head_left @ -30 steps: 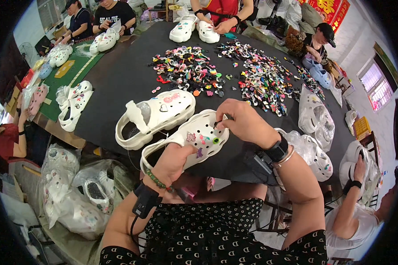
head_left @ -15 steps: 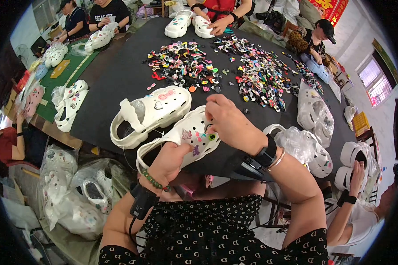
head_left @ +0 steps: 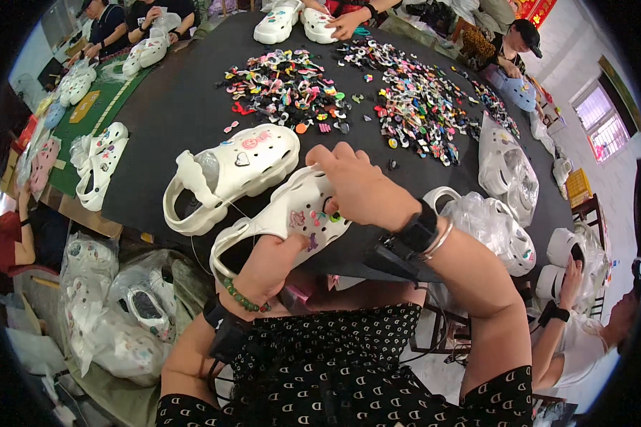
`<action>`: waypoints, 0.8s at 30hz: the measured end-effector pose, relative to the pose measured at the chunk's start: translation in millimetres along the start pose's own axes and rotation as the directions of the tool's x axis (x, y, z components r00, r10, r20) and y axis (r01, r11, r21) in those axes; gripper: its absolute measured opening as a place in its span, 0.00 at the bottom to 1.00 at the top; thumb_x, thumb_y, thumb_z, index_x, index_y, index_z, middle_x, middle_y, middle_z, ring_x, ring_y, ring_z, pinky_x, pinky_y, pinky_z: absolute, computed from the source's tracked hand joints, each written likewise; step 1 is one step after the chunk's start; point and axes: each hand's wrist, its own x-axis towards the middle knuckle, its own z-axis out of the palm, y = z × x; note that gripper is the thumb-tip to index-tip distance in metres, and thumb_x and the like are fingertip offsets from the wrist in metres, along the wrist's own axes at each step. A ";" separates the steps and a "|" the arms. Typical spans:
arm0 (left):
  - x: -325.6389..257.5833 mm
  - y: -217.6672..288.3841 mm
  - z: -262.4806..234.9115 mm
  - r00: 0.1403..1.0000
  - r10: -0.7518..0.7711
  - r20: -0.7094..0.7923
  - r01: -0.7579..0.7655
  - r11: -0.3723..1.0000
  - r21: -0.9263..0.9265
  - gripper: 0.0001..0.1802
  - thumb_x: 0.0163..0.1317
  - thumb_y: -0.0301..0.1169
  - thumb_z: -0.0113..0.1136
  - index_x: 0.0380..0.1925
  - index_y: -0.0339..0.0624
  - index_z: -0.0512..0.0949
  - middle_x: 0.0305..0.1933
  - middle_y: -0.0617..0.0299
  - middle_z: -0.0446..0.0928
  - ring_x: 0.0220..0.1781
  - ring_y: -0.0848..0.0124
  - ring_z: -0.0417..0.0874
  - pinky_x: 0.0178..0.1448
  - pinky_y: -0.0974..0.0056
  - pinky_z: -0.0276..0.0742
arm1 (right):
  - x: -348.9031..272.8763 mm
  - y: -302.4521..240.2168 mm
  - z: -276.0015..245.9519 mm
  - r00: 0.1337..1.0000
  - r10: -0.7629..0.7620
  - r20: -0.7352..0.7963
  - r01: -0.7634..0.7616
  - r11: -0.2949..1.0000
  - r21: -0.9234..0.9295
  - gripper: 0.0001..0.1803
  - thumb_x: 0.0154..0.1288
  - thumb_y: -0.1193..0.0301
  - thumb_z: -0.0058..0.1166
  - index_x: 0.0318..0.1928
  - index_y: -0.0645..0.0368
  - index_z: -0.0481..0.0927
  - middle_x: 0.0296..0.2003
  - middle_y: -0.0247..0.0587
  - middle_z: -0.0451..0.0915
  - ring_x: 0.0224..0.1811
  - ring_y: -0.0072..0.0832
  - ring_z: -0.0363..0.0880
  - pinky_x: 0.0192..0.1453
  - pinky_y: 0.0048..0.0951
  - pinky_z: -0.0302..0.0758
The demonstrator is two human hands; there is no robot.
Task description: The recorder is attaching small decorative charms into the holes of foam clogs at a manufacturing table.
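My left hand (head_left: 269, 267) is closed round the side of a white clog (head_left: 286, 201), thumb on its upper. This clog carries a pink charm (head_left: 297, 218), a purple charm (head_left: 312, 243) and a green-and-black charm (head_left: 335, 217). Over its toe, my right hand (head_left: 367, 186) is closed, thumb and fingertips pinching at a small dark charm (head_left: 327, 205) beside the green one; its shape is mostly hidden by my fingers. Just beyond lies a matching white clog (head_left: 267, 162), with a pink charm and a heart charm. A thin cord runs between the two clogs.
Heaps of colourful charms (head_left: 281, 85) (head_left: 420, 107) cover the far part of the black table (head_left: 192, 92). Bagged white clogs (head_left: 488, 231) lie at right; more fill a sack (head_left: 100, 313) at lower left. Several co-workers handle clogs around the table.
The view has shifted, so table and clogs sit slightly higher and further left. Both hands stay on the same clog; my right fingers have moved slightly at its toe.
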 end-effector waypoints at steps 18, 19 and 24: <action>18.4 32.2 4.9 0.980 -0.115 -0.163 0.108 0.993 -0.054 0.19 0.62 0.24 0.63 0.52 0.29 0.75 0.49 0.52 0.80 0.47 0.63 0.84 0.49 0.57 0.83 | -5.5 30.3 10.7 0.852 -0.337 -0.401 0.426 0.891 0.158 0.07 0.52 0.78 0.62 0.33 0.61 0.80 0.40 0.46 0.77 0.43 0.45 0.78 0.46 0.40 0.77; 19.4 32.8 6.0 0.981 -0.115 -0.158 0.108 0.993 -0.053 0.19 0.62 0.24 0.63 0.52 0.29 0.75 0.49 0.52 0.80 0.47 0.63 0.84 0.49 0.57 0.83 | -4.0 34.9 9.7 0.864 -0.341 -0.369 0.427 0.886 0.179 0.08 0.53 0.79 0.64 0.35 0.59 0.81 0.43 0.43 0.77 0.44 0.42 0.79 0.47 0.36 0.77; 20.3 33.5 4.7 0.970 -0.141 -0.198 0.135 0.990 -0.042 0.19 0.62 0.24 0.63 0.52 0.28 0.75 0.48 0.53 0.80 0.46 0.62 0.85 0.49 0.57 0.83 | 1.2 39.2 0.3 0.874 -0.376 -0.307 0.443 0.877 0.187 0.08 0.54 0.75 0.64 0.36 0.57 0.83 0.45 0.44 0.77 0.45 0.40 0.80 0.49 0.36 0.77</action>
